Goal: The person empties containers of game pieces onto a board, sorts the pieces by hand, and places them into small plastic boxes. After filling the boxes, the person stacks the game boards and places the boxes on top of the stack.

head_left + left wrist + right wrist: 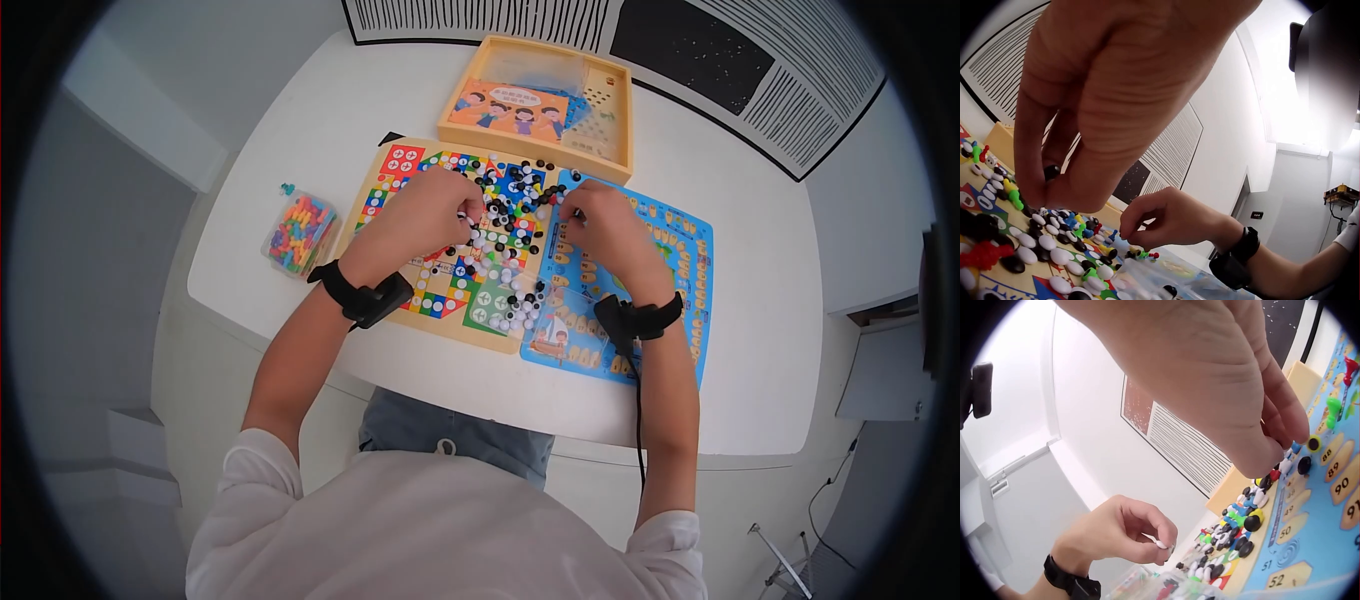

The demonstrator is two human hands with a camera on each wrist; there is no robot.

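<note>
My left hand (425, 215) is over the colourful ludo board (440, 305), pinching a white round game stone (1160, 544) between thumb and fingers. A black stone (1052, 172) shows inside its curled fingers. My right hand (610, 232) reaches down at the edge of the blue numbered board (690, 290), thumb and fingertips drawn together. A black stone (1304, 465) lies right by those fingertips; whether they hold anything I cannot tell. Between the hands, black and white stones (1060, 256) lie mixed with coloured pawns (1015, 199). A clear plastic box (555, 315) with several stones stands nearer the body.
Behind the boards stands a wooden tray (632, 130) with an orange picture booklet (510, 110) inside. A clear box of coloured pawns (300, 235) is at the left on the white table (250, 190). A cable (640, 420) hangs from the right wrist.
</note>
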